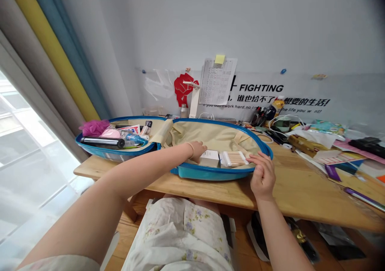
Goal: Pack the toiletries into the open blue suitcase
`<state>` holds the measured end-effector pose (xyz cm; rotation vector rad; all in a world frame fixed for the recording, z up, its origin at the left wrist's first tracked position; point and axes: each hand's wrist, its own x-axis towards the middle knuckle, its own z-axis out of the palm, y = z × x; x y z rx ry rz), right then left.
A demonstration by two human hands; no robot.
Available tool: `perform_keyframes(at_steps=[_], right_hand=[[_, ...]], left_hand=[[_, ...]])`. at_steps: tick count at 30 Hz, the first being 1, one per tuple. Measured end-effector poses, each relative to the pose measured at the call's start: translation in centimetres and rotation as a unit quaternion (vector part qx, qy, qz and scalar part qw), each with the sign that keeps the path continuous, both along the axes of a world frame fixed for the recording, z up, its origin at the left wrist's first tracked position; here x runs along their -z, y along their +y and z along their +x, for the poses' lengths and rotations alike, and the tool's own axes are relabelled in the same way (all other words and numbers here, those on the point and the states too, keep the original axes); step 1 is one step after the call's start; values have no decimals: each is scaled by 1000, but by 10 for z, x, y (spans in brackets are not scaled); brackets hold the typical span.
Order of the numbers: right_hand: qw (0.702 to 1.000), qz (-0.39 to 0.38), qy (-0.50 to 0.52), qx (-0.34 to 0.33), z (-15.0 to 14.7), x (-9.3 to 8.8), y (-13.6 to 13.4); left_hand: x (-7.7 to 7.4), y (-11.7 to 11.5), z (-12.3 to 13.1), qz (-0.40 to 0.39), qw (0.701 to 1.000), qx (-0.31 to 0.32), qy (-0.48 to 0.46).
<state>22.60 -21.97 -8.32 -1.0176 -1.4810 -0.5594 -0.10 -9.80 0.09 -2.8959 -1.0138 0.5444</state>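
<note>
Blue oval suitcase (210,171) at front edge of wooden desk (300,191) — half-curled left hand (197,150) touching small white box (209,158), empty right hand (263,175) resting loose on rim.

Grey wall (255,22), wooden desk (300,199), striped curtain (51,50), bright window (24,162)

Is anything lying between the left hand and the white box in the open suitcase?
Nothing visible does. The left hand rests against the left end of the white box inside the suitcase. The cotton swab pack lies on the box's other side, toward the right hand at the rim.
</note>
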Motion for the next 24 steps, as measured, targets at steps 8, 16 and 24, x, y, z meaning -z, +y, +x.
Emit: perform_keyframes(at_steps=[8,16,24], right_hand=[[1000,-10,13,4,0,0,1],[1000,3,11,-6,1,0,4],[1000,1,7,-14,3,-1,4]], left_hand=[[1,8,-5,-23,999,-37,10],[-24,-5,-24,-19,994,-10,-105],[-64,8,-197,142,950,-182,-209]])
